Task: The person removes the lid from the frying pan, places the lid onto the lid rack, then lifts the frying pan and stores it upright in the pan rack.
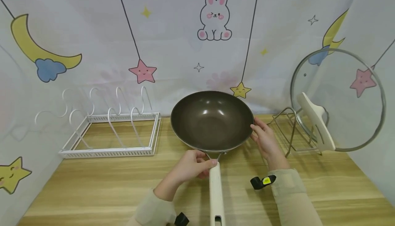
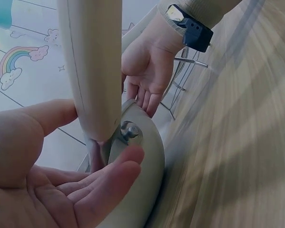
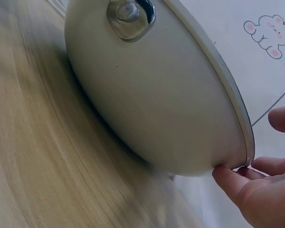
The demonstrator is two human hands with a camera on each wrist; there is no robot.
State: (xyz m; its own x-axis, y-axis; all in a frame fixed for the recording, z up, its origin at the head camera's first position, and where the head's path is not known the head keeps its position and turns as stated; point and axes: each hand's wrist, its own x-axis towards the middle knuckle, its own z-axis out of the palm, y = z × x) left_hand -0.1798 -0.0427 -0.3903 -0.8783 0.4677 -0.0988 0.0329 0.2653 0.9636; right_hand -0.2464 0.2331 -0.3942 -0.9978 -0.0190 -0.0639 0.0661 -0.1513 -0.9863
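Observation:
A wok (image 1: 213, 123), dark inside with a pale outer wall and a cream handle (image 1: 216, 191), sits on the wooden table, its handle towards me. My left hand (image 1: 192, 166) holds the handle at its base: the thumb lies against it, and the fingers (image 2: 104, 183) pass beneath by the metal bracket. At the wok's right edge is my right hand (image 1: 265, 138). Its fingertips (image 3: 228, 180) touch the outer wall at the rim, while the thumb (image 3: 282, 118) stands apart from the rim in the right wrist view.
A white wire rack (image 1: 108, 152) stands at the left. To the right, a metal wire stand (image 1: 290, 137) bears a glass lid (image 1: 355, 116) with a cream handle, leaning upright. Behind hangs a patterned cloth (image 1: 182, 47). Both wrists carry black straps.

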